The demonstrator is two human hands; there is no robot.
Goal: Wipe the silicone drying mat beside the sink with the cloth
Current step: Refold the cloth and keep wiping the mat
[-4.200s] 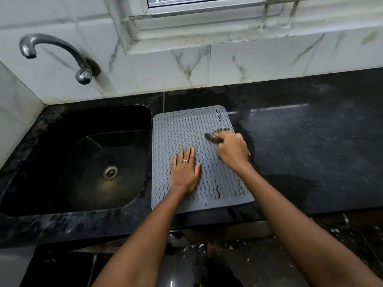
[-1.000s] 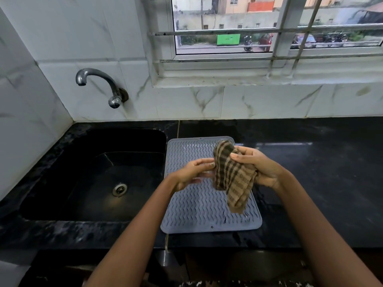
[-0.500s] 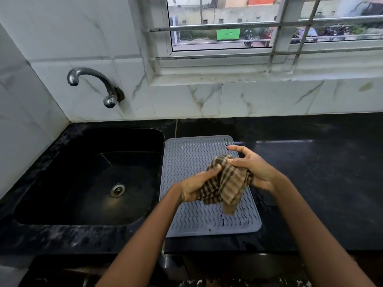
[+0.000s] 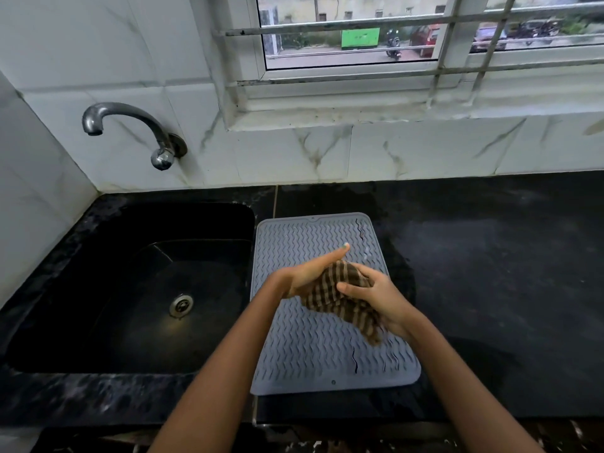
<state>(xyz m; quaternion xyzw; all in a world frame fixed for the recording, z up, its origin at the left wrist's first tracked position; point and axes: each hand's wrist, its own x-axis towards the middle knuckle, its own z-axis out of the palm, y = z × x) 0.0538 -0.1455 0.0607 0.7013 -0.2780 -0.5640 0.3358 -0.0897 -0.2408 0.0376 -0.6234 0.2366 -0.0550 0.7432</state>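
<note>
The brown-and-tan checked cloth (image 4: 340,297) is now bunched tighter between the two hands than it was half a second ago, when it hung looser with a longer corner trailing down; a second ago it was held up almost unfolded by the right hand. The left hand (image 4: 309,273) lies along the cloth's left side with its fingers stretched nearly straight and pointing away toward the wall, pressing rather than wrapping, while the right hand (image 4: 376,297) curls its fingers over the top and right of the bundle, gripping it. Only a short tail of fabric dangles below the right wrist. To me this looks like folding or gathering the cloth into a pad, so the wiping is paused, not finished. The grey rectangular silicone drying mat (image 4: 313,358) with its wavy ridges lies flat on the black stone counter (image 4: 490,273), its left edge just beside the black sink (image 4: 137,289), and the cloth is held above its middle; I cannot tell whether the tail touches it. About four seconds back, the left hand lay flat on the mat while the right rubbed low against it; now both hands are on the cloth instead.
</note>
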